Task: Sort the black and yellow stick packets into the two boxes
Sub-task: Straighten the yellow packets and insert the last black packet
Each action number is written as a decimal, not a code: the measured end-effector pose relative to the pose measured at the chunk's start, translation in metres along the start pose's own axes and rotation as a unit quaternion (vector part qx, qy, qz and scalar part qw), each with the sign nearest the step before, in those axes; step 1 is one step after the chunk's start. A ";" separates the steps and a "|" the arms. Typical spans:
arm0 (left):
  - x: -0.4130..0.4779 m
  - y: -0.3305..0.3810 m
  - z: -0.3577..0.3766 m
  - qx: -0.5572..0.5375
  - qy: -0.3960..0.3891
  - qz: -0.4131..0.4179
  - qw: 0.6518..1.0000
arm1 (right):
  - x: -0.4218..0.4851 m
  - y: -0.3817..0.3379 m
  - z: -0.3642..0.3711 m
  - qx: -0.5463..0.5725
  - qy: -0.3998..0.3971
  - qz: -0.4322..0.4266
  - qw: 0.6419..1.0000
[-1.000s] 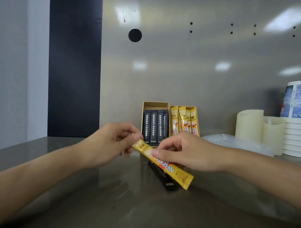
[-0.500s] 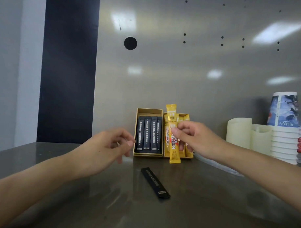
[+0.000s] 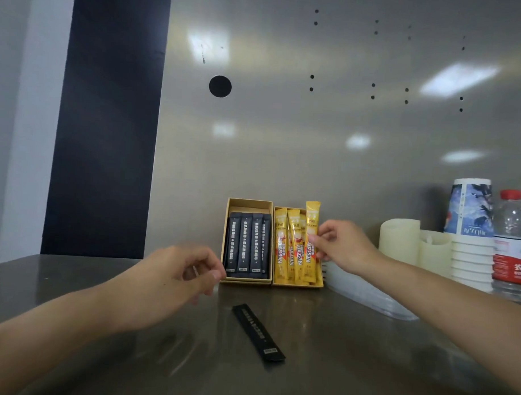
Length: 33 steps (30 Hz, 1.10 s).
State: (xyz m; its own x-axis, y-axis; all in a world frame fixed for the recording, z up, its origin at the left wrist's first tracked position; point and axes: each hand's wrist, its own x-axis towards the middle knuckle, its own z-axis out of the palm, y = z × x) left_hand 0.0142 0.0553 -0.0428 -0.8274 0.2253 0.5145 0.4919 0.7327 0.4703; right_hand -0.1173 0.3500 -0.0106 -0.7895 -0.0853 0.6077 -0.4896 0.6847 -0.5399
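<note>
2 open cardboard boxes stand side by side, touching, at the back of the bench (image 3: 365,363) against the metal wall. The left box (image 3: 250,205) holds 4 black stick packets (image 3: 248,245) standing in a row. The right box (image 3: 297,285) holds yellow stick packets (image 3: 290,251), at least 3, leaning upright.

The right hand (image 3: 344,247) reaches to the right edge of the right box. Its grip is narrow: thumb and fingertips pinch a yellow packet (image 3: 311,217) near its middle. That packet stands upright inside the box, its top above its neighbours.

The left hand (image 3: 173,278) hovers over the bench just left of the left box, fingers loosely curled, its grip holding nothing.

1 loose black packet (image 3: 259,333) lies flat and slanted on the bench, in front of the boxes, near the left hand and apart from it.

To the right stand a stack of paper cups (image 3: 470,234) and a water bottle (image 3: 513,241).
</note>
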 end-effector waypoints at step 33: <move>0.000 -0.004 0.003 0.037 -0.048 0.018 0.998 | -0.019 0.008 0.006 -0.239 -0.069 -0.064 0.966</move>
State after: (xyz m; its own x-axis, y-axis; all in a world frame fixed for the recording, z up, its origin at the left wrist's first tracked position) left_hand 0.0113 0.0544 -0.0467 -0.8334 0.3102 0.4574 0.5034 0.7676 0.3967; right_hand -0.1088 0.3530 -0.0299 -0.7915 -0.2653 0.5506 -0.3863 0.9153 -0.1143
